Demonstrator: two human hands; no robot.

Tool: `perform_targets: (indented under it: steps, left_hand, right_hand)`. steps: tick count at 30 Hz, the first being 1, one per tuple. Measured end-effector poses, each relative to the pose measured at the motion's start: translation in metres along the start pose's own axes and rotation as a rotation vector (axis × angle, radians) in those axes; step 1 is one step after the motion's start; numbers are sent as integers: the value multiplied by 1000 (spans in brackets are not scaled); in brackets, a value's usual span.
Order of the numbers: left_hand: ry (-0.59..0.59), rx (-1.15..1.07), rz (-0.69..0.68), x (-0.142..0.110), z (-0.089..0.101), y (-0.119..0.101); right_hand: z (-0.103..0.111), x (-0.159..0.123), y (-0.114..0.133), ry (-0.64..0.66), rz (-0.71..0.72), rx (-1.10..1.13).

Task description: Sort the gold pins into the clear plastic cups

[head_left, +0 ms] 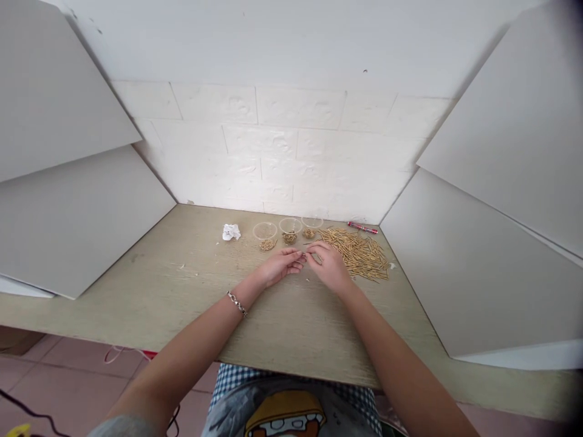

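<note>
My left hand and my right hand meet fingertip to fingertip just above the table. The fingers of both are pinched together around something too small to make out. Close beyond them stand three clear plastic cups: a left cup, a middle cup and a right cup, each with small brass-coloured pieces at the bottom. Beside my right hand spreads a large pile of thin brass-coloured pins, partly hidden by that hand.
A crumpled white tissue lies left of the cups. At the back right corner is a red tube-like item. Grey panels lean at the left, with more panels at the right. A white wall closes the back of the table.
</note>
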State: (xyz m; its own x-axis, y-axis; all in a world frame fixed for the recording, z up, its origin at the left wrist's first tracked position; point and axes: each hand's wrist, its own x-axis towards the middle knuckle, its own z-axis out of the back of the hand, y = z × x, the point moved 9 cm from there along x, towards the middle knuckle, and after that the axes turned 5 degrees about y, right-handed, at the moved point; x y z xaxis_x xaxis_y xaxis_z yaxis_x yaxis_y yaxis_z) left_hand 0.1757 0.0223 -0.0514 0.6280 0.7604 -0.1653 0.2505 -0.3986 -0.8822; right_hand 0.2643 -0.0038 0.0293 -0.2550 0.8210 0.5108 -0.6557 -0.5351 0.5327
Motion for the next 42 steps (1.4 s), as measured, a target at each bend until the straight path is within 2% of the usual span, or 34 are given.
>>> perform_targets:
  steps: [7, 14, 17, 33, 42]
  left_hand:
    - [-10, -26, -9, -1, 0, -2]
    - [-14, 0, 7, -1, 0, 0]
    - [-20, -15, -3, -1, 1, 0]
    - [-53, -31, -2, -4, -1, -3]
    - [-79, 152, -12, 0, 7, -2]
  right_hand:
    - [-4, -3, 4, 9, 30, -43]
    - [9, -4, -1, -150, 4, -44]
    - [10, -6, 0, -181, 9, -58]
    - [2, -7, -1, -124, -9, -79]
    - [-5, -7, -3, -57, -12, -100]
